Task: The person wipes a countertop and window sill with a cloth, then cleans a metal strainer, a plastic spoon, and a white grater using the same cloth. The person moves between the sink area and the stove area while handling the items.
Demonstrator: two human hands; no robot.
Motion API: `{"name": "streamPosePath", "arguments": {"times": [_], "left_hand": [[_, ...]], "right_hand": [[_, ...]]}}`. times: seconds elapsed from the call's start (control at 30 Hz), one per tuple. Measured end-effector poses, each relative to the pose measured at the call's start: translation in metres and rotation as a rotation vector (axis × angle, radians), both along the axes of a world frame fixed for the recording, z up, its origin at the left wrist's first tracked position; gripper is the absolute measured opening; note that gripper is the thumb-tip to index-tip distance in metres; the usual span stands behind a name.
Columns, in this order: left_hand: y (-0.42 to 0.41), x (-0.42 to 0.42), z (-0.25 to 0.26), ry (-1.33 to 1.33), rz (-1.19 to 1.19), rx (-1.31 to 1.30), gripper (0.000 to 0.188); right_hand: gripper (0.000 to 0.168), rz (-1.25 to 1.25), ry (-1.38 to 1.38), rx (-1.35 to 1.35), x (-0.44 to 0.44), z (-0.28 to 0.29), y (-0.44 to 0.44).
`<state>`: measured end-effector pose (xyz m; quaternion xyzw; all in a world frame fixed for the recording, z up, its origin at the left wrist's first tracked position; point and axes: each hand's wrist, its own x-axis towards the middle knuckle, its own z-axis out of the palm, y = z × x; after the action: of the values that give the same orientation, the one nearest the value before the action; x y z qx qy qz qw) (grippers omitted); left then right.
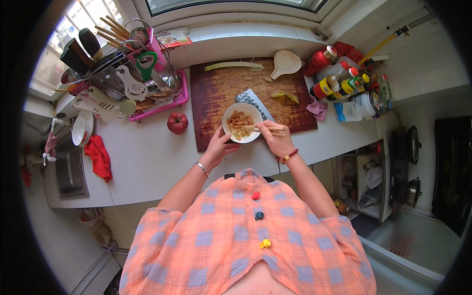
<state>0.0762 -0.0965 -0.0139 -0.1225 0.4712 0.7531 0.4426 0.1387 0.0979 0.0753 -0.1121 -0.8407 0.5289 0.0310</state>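
Note:
A white bowl (225, 117) holds reddish-brown sliced pieces (238, 120) and paler chopped bits (240, 134). My left hand (218, 146) grips the bowl at its lower left rim. Wooden chopsticks (274, 131) are held in my right hand (276, 139), and their tips reach into the food. The bowl is over the near edge of a worn wooden cutting board (228, 84). Just behind it lies a cleaver blade (253, 101) with a dark pattern, partly hidden by the bowl. Whether the bowl rests on the board I cannot tell.
On the board lie a pale green stalk (234, 65), a wooden scoop-shaped piece (286, 62) and a yellowish scrap (285, 96). A tomato (177, 123) and a pink dish rack (180, 92) stand left. Several sauce bottles (344, 83) crowd the right. A sink (70, 169) is far left.

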Motion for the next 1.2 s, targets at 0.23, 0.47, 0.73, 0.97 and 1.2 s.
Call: {"name": "streamPosePath", "arguments": {"times": [0.23, 0.47, 0.73, 0.97, 1.2], "left_hand": [[0.001, -0.001, -0.002, 0.021, -0.018, -0.028, 0.048], [0.002, -0.001, -0.001, 0.078, -0.024, -0.078, 0.046], [-0.001, -0.004, -0.010, 0.068, -0.036, -0.112, 0.051], [-0.001, -0.002, -0.009, 0.080, -0.010, -0.097, 0.051], [-0.001, -0.004, -0.011, 0.095, -0.029, -0.082, 0.049]], "right_hand": [[0.020, 0.097, -0.058, 0.049, -0.003, -0.006, 0.007], [0.017, -0.071, 0.100, 0.058, -0.007, -0.015, 0.010], [0.018, 0.106, 0.147, -0.043, -0.020, -0.008, -0.009], [0.019, -0.063, 0.118, 0.011, -0.024, -0.007, 0.008], [0.019, 0.106, 0.030, 0.015, -0.004, 0.010, -0.008]]}}
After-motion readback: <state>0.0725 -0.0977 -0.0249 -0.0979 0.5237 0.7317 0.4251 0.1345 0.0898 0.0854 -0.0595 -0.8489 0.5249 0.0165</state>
